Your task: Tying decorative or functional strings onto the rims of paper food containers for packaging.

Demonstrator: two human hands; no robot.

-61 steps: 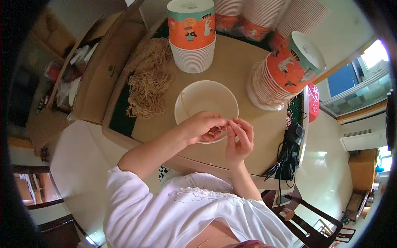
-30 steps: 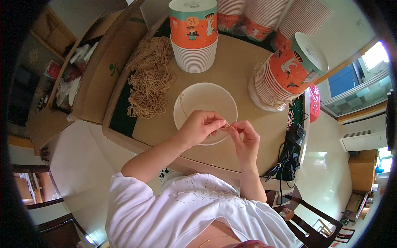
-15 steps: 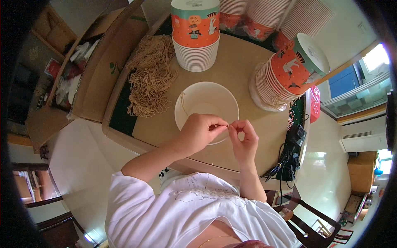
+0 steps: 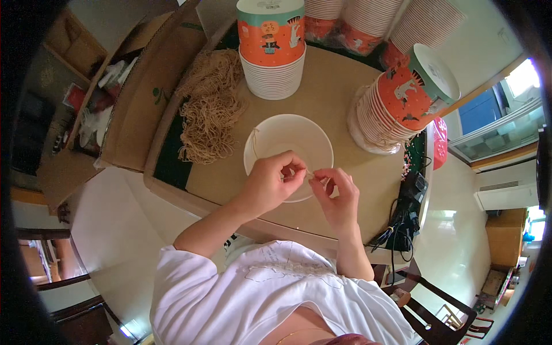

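Worktop is covered mostly by a flat brown board; green surface is exposed around it. At its left side, an open cardboard box is seen, filled with mixed items. Two stacks of paper buckets, orange and green printed, are set upside down: left stack behind the work area, right stack seen tilted, partly wrapped in clear plastic. More stacks are lined up at the back. A tangled string pile is heaped left of center. One white bucket is placed mouth up, nearest the person. Black cables are bunched at the right edge. Both hands are held over the bucket's near rim, fingertips closed: a short piece of string is pinched between left hand and right hand. A thin strand is draped inside the bucket's left rim.
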